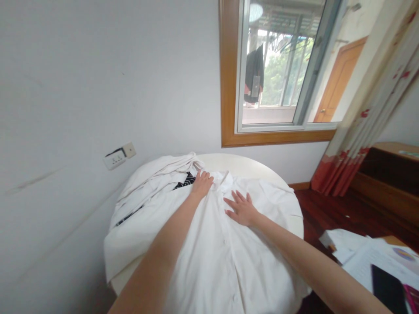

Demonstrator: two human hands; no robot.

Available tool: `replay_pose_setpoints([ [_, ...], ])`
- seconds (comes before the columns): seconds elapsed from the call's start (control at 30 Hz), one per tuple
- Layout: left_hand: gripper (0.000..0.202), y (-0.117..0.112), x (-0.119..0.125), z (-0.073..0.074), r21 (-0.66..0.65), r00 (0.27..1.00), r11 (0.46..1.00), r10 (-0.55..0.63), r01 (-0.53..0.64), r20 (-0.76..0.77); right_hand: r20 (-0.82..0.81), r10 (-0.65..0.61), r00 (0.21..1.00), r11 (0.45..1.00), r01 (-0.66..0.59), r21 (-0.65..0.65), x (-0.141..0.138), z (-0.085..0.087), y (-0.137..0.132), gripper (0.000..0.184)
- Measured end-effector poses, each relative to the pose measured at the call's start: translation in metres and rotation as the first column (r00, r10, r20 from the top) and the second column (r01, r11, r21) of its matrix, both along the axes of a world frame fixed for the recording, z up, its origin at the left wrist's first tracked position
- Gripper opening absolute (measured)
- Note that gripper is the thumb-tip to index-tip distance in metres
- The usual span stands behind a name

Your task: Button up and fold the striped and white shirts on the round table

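Note:
A white button-up shirt (203, 261) lies front side up over a round pale table (242, 162), its collar toward the far side and its lower part hanging near me. My left hand (202, 185) is at the left of the collar, its fingers bent and closed on the cloth there; the fingertips are partly hidden. On the right of the chest, just below the collar, my right hand (241, 208) rests flat with its fingers spread. Left of my left hand lies a bunched white cloth (157, 172), with a black-and-white patterned fabric (186, 181) showing between the folds.
A wall with a socket (115, 159) borders the table on the left. Behind it is a wood-framed window (229, 87). A red and cream curtain (347, 161) hangs at the right. Papers (363, 257) and a black phone-like object (388, 288) lie at lower right.

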State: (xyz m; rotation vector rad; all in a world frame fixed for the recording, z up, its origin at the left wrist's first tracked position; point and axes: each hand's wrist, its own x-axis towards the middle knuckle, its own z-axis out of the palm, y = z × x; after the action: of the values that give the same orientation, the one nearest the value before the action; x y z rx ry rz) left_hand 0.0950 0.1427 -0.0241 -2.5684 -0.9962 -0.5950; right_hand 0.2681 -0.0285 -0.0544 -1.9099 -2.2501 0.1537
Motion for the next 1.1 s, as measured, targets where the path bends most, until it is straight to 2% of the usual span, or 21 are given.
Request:
replay_pose_setpoints([
  [0.17, 0.030, -0.026, -0.013, -0.004, 0.030, 0.995, 1.000, 0.000, -0.003, 0.097, 0.004, 0.011, 1.000, 1.000, -0.011, -0.023, -0.001, 0.010, 0.002, 0.063],
  [0.27, 0.029, -0.047, -0.018, -0.009, -0.077, 0.993, 0.996, -0.032, 0.041, 0.116, -0.008, 0.010, 1.000, 1.000, -0.010, 0.006, 0.000, 0.017, 0.005, 0.055],
  [0.37, 0.029, -0.059, -0.011, -0.016, -0.192, 0.991, 0.978, -0.054, 0.077, 0.123, -0.001, 0.046, 0.999, 0.998, -0.046, 0.041, -0.003, 0.014, 0.003, 0.051],
  [0.53, 0.036, -0.050, 0.019, -0.028, -0.298, 0.963, 0.942, 0.210, -0.153, 0.169, 0.015, 0.078, 0.997, 0.995, -0.079, 0.054, -0.008, -0.001, -0.007, 0.056],
  [0.63, 0.034, -0.040, 0.028, -0.029, -0.303, 0.942, 0.925, 0.289, -0.229, 0.172, 0.010, 0.087, 0.996, 0.995, -0.088, 0.052, -0.008, -0.001, -0.009, 0.054],
  [0.8, 0.027, -0.034, 0.028, -0.028, -0.274, 0.941, 0.930, 0.296, -0.245, 0.166, 0.020, 0.192, 0.981, 0.979, -0.193, 0.064, -0.008, 0.005, -0.021, 0.049],
  [0.93, 0.021, -0.032, 0.028, -0.030, -0.249, 0.942, 0.940, 0.283, -0.235, 0.180, -0.006, 0.322, 0.947, 0.945, -0.321, 0.065, -0.008, 0.008, -0.042, 0.048],
  [1.1, 0.019, -0.033, 0.031, -0.031, -0.185, 0.953, 0.956, 0.256, -0.226, 0.162, 0.009, 0.416, 0.910, 0.907, -0.415, 0.068, -0.010, 0.008, -0.071, 0.051],
])
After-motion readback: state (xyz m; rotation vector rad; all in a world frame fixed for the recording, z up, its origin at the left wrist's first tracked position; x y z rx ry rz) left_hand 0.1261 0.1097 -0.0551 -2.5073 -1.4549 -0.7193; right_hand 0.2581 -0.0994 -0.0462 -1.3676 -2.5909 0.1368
